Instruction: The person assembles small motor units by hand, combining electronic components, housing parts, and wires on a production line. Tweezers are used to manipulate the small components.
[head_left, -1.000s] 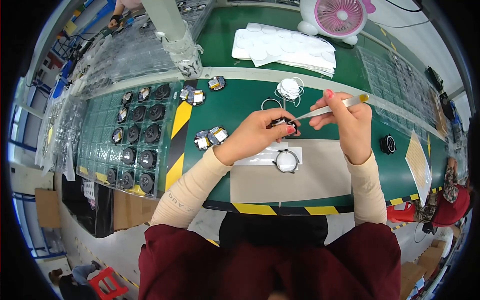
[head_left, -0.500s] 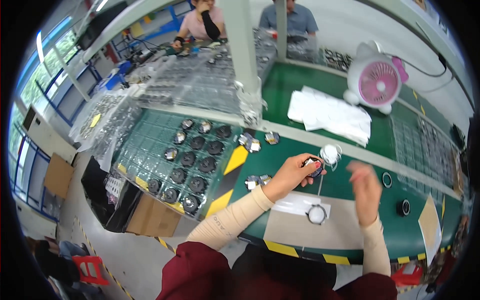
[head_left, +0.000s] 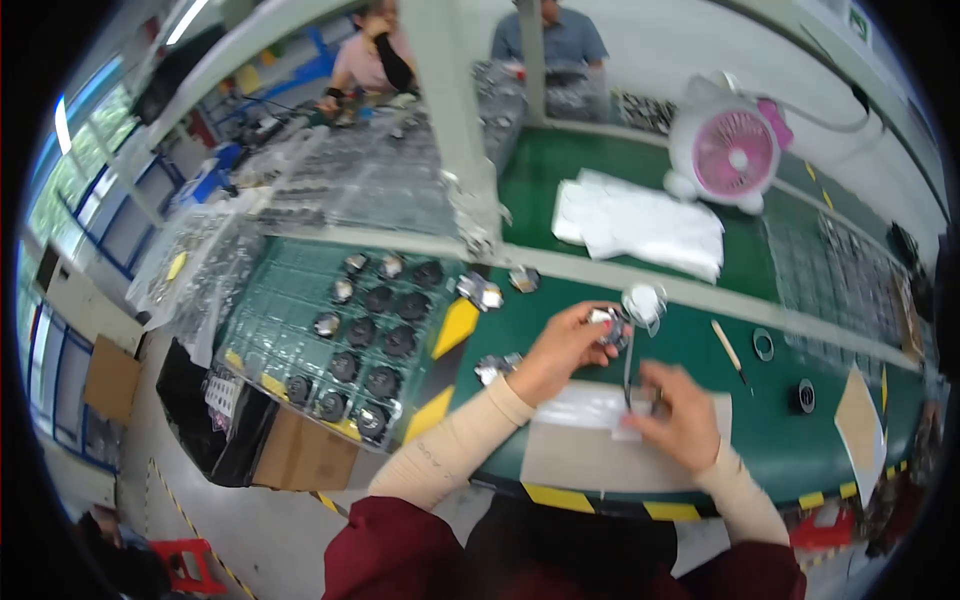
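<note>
My left hand (head_left: 568,352) is closed around a small round module (head_left: 606,326), dark with silvery parts, held above the green bench mat. My right hand (head_left: 680,415) is just to its right and nearer to me, thumb and fingers pinching a thin dark-rimmed ring (head_left: 630,390) that appears almost edge-on. Fingers partly hide this ring. Beneath the hands lie a beige board (head_left: 570,450) and a clear-and-white sheet (head_left: 570,408). A white round piece with a coiled cord (head_left: 643,302) lies just beyond my left hand. Farther right is a slim tool with a pale handle (head_left: 727,345).
On the left, a clear tray (head_left: 270,320) holds several round black modules. Loose modules (head_left: 480,290) sit beside it. A metal ring (head_left: 763,345) and black cylinder (head_left: 803,397) are at right. White cloths (head_left: 640,225), a pink-white fan (head_left: 733,150) and a frame post (head_left: 450,120) stand beyond.
My right hand has moved left and nearer to me, and the ring has come off the board into its fingers. The pale-handled tool now shows on the mat. The view has shifted slightly.
</note>
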